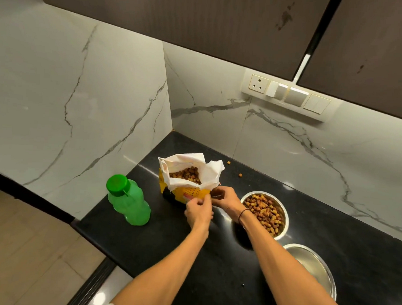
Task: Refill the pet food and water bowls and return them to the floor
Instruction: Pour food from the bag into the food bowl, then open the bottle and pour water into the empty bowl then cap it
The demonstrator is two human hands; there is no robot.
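An open yellow pet food bag [187, 175] with a white lining stands on the black counter [157, 248], kibble showing at its mouth. My left hand [198, 210] and my right hand [224, 198] meet at the bag's front right edge, fingers pinching it. Right of the hands sits a steel bowl [283, 209] filled with brown kibble. Nearer to me, at the right, stands a second steel bowl [315, 265] with nothing visible in it. A green plastic bottle [128, 202] with its cap on stands left of the bag.
Two loose kibble pieces [240, 175] lie on the counter behind the bag. Marble walls close the corner at left and back. A switch panel [289, 95] hangs on the back wall under dark cabinets [202, 19]. The counter's edge drops to a tiled floor [27, 248] at the left.
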